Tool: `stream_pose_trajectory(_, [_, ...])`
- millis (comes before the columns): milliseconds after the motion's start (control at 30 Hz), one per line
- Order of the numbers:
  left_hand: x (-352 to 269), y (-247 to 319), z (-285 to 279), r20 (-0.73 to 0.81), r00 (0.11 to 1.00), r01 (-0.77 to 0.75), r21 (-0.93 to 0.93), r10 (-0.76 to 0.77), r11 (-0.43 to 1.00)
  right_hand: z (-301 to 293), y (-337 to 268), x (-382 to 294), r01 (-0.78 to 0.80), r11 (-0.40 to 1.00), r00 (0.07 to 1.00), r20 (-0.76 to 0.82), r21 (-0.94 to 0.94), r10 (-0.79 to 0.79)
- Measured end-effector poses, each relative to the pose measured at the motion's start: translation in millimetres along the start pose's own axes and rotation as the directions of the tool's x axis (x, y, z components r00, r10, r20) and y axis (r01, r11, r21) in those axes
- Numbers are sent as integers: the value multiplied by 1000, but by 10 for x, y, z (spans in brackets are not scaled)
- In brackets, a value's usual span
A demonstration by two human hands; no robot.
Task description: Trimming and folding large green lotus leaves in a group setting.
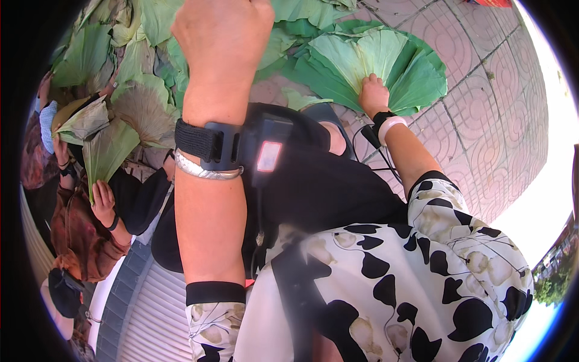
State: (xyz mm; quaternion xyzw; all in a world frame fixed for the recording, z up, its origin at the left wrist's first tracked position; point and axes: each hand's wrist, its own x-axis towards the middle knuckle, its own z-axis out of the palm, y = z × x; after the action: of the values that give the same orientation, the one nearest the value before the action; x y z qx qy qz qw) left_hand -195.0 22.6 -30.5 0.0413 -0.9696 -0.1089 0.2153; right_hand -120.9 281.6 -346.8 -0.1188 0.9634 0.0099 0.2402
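Note:
My left hand is raised close to the camera at the top, above a spread of leaves. Its fingers are cut off by the picture's edge or turned away, so whatever they hold is hidden. To the right, my right hand has its fingers curled at the gathered base of a fan-shaped stack of lotus leaves. A paler yellow-green lotus leaf lies on top of the darker green ones. The stack rests on the paving by my foot. A small loose leaf piece lies near my shoe.
Many lotus leaves, some browned, are heaped at top left. At the left a co-worker's hand holds a folded leaf, with another person beyond. Pink patterned paving extends right. A black cable hangs by my right wrist.

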Motion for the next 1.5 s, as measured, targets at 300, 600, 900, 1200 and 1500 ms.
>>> stream_pose_trajectory(300, [10,-25,4,-46,999,-8,14,9,1000,-137,-132,65,53,995,998,-26,81,-51])
stream_pose_trajectory(600, [34,35,-25,-13,999,-38,-8,38,999,147,-98,310,41,998,999,-12,-45,-41])
stream_pose_trajectory(900, [73,67,-35,-13,999,-37,-57,37,998,-8,-207,317,67,988,998,-27,141,-63])
stream_pose_trajectory(1200, [130,36,41,-75,993,-103,-140,93,985,173,-192,521,38,989,998,40,141,-44])
stream_pose_trajectory(1500, [169,145,-81,3,999,47,-255,-48,966,-43,161,352,-131,826,991,65,548,114])
